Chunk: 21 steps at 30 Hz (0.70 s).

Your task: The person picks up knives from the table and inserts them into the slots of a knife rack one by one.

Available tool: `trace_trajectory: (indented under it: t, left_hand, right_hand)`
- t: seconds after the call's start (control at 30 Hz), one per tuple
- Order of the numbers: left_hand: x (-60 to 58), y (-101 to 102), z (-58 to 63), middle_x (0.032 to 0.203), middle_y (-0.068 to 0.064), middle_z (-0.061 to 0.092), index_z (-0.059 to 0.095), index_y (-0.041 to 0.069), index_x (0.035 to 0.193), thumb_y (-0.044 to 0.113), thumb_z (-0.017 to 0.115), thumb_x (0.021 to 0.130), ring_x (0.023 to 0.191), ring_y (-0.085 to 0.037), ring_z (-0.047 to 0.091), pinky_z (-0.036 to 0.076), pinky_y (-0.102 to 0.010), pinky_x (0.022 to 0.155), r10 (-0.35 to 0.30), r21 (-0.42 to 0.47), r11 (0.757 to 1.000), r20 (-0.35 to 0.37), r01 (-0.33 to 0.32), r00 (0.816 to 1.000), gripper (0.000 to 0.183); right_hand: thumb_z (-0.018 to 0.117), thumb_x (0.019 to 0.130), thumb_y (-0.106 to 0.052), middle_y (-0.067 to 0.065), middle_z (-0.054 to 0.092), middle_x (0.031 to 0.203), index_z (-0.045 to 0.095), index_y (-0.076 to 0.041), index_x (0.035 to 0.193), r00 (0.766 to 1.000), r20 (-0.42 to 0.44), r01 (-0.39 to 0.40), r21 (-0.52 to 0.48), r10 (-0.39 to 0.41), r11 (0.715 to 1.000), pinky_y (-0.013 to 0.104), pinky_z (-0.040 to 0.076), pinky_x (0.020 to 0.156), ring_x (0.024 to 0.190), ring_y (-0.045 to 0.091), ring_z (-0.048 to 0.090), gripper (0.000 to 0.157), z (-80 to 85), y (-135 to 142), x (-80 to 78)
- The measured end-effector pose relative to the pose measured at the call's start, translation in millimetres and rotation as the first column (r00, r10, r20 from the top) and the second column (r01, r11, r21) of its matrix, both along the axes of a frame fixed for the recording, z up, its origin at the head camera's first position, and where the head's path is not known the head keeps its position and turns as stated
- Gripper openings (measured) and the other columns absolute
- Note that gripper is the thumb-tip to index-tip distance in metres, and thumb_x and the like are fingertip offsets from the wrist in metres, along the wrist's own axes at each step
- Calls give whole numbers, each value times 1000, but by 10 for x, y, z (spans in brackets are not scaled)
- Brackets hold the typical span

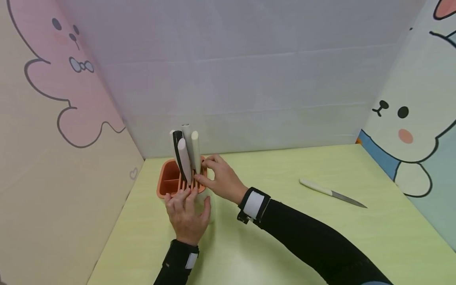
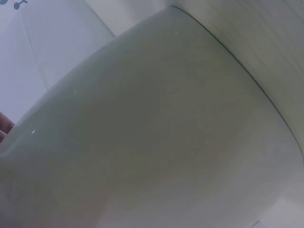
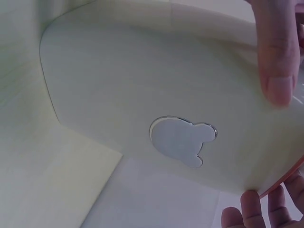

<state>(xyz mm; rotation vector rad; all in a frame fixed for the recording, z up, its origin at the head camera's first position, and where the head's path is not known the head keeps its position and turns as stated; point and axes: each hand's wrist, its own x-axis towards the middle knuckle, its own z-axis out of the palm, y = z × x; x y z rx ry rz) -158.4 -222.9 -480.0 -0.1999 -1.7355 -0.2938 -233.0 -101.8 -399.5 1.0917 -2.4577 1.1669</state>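
Note:
A knife holder (image 1: 210, 201) with a pale body and an orange top stands at the back left of the table. Several knives are upright in its slotted part, among them a black-handled knife (image 1: 178, 148) and a white-handled knife (image 1: 196, 150). My left hand (image 1: 187, 217) holds the front rim, thumb spread along the right side. At the right rim, my right hand (image 1: 224, 180) grips the holder between thumb and fingers. The right wrist view shows that thumb (image 3: 278, 61) in front of the pale wall. In the left wrist view, the holder's wall (image 2: 156, 114) fills most of the picture.
To the right on the yellow-green table (image 1: 285, 245) lies a knife with a pale handle (image 1: 317, 187), its blade pointing right. A white back wall (image 1: 249, 79) rises behind the holder. Side panels with cartoon animals stand left and right. Open orange compartments (image 1: 169, 174) form the holder's left part.

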Motion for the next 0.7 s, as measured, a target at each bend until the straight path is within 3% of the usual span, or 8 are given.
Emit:
trace_trajectory:
  t: [0.13, 0.3, 0.47, 0.7]
  left_hand:
    - [10, -2, -2, 98, -20, 56, 62, 0, 103, 26, 71, 70, 96, -36, 46, 31, -60, 87, -5, 4, 1000, 12, 5, 1000, 43]
    - [-2, 2, -2, 99, -19, 56, 63, 0, 104, 25, 71, 71, 97, -36, 46, 32, -61, 86, -18, 4, 1000, 6, 18, 1000, 42]
    - [-13, -8, -23, 99, -20, 56, 63, 1, 104, 25, 70, 71, 97, -37, 47, 32, -62, 86, -28, 11, 1000, 11, 28, 1000, 42]
    - [-9, -22, -44, 100, -20, 56, 63, 0, 104, 23, 71, 69, 97, -37, 46, 32, -62, 88, -45, 27, 999, 29, 44, 999, 42]
  right_hand:
    - [63, 90, -36, 0, 50, 110, 62, -13, 112, 1000, 5, -17, 1, 17, 1000, 30, 45, 77, 98, 10, 47, 32, -10, 18, 2]
    - [56, 93, -41, 3, 50, 123, 51, -12, 129, 998, 55, -44, 28, 43, 999, 35, 47, 87, 108, 15, 49, 47, -29, 214, -17]
    - [51, 95, -45, 6, 52, 128, 46, -10, 134, 992, 129, 4, 91, -16, 996, 42, 45, 92, 112, 16, 48, 52, -103, 706, -176]
    - [52, 94, -43, 13, 54, 125, 47, -8, 132, 965, 192, 144, 174, -177, 974, 48, 44, 92, 113, 24, 49, 52, -217, 1590, -393]
